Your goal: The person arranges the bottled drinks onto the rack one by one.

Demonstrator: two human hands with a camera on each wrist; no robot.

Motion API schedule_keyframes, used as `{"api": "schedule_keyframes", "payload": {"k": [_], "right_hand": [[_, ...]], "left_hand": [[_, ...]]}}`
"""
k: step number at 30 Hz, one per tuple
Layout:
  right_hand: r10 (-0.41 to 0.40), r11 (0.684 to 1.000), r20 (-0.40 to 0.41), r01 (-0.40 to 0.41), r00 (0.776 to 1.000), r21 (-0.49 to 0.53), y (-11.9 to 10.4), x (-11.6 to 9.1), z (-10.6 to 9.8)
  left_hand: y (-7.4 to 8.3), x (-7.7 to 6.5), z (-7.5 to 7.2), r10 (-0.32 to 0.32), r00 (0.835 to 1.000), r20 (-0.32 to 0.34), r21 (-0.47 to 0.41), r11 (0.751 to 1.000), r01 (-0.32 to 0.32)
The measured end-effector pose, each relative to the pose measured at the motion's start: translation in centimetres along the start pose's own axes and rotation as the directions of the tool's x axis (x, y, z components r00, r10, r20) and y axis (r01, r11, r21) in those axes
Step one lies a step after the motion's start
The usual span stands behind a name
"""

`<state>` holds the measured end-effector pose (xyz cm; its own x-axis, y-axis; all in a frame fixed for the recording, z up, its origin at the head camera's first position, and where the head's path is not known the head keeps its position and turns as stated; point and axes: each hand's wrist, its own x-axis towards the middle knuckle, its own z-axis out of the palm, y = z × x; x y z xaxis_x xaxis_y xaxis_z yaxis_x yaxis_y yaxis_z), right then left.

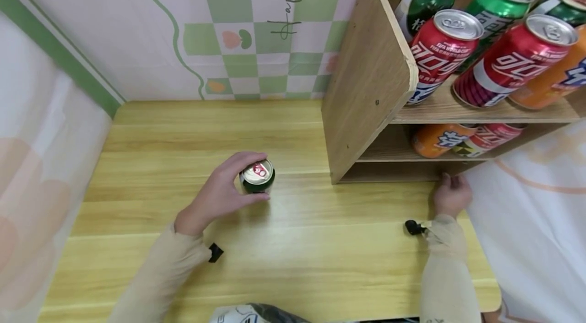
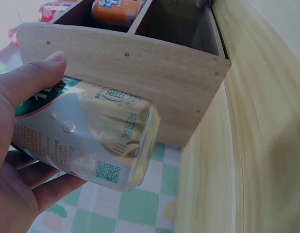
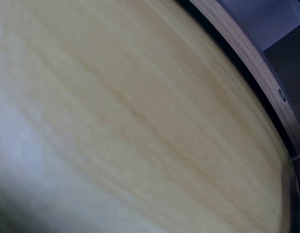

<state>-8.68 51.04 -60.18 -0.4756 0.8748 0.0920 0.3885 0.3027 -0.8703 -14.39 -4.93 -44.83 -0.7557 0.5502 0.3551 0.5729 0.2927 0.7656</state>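
Observation:
My left hand holds a green-and-white drink can with a gold lid and red tab, thumb on one side and fingers on the other. In the left wrist view, the can's base shows beyond the hand, with a gap between it and the tabletop. The can is left of a wooden shelf. At the shelf's lower right front, my right hand grips the edge of the bottom board, its fingertips partly hidden. In the right wrist view, only a sliver of that hand shows beside the board edge.
On the shelf's top tier stand several cans, including a red can, a bright green can and an orange can. An orange can and a red one lie in the middle tier. A patterned cloth hangs behind the table.

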Motion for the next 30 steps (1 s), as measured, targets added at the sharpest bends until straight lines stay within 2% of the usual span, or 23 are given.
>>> {"api": "schedule_keyframes", "payload": {"k": [5, 11, 18, 30], "right_hand": [[0.008, 1.000, 0.014, -0.008, 1.000, -0.007, 0.1, 0.0, -0.1], [-0.004, 1.000, -0.001, 0.004, 1.000, -0.020, 0.2, 0.1, 0.0], [-0.003, 1.000, 0.008, 0.003, 1.000, 0.001, 0.0, 0.2, 0.0], [0.009, 1.000, 0.004, -0.009, 1.000, -0.012, 0.1, 0.4, 0.0]], "left_hand": [[0.3, 1.1, 0.8, 0.009, 0.999, 0.031, -0.035, 0.999, -0.007], [0.8, 2.5, 1.8, 0.072, 0.996, 0.054, -0.059, 0.996, -0.069], [1.3, 4.2, 3.0, 0.108, 0.992, 0.061, -0.080, 0.992, -0.103], [3.1, 6.3, 5.8, 0.196, 0.972, 0.131, -0.101, 0.978, -0.184]]}}
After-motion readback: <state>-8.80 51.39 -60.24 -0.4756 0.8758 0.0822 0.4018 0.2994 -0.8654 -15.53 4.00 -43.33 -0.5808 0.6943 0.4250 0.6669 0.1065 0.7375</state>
